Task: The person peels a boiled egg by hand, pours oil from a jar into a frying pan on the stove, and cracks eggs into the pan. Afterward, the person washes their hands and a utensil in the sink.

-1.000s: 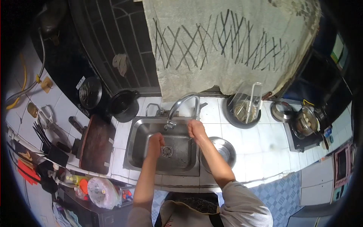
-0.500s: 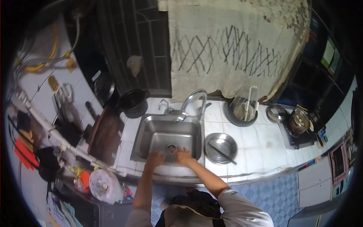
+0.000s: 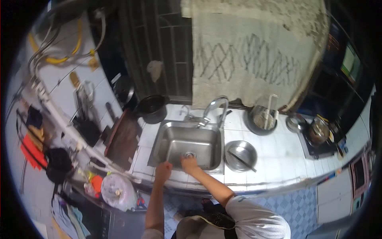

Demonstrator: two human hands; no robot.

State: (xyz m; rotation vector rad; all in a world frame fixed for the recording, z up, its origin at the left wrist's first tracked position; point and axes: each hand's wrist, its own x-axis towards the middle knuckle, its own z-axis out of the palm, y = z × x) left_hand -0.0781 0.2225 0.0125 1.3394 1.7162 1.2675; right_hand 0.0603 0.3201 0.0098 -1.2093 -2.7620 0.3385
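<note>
Both my hands are over the front edge of the steel sink (image 3: 175, 139). My left hand (image 3: 163, 172) is closed in a fist above the front left rim, with nothing showing in it. To its right, my right hand (image 3: 189, 162) reaches over the basin close to the drain (image 3: 189, 154); its fingers are curled in and no object shows there. The tall curved faucet (image 3: 215, 106) stands behind the basin. A steel bowl (image 3: 240, 153) with a dark stick-like utensil (image 3: 242, 161) across it sits just right of the sink.
A black pot (image 3: 152, 109) stands behind the sink's left corner. To the right are a dark pot (image 3: 258, 126) with a pale handled thing in it, a small pan (image 3: 296, 122) and a stove (image 3: 318, 149). A brown board (image 3: 124, 139) leans at left.
My right hand's fingers were spread and are now curled in. The hands have drawn slightly toward the front of the sink. The whole view has shifted, so the scene sits further right.
</note>
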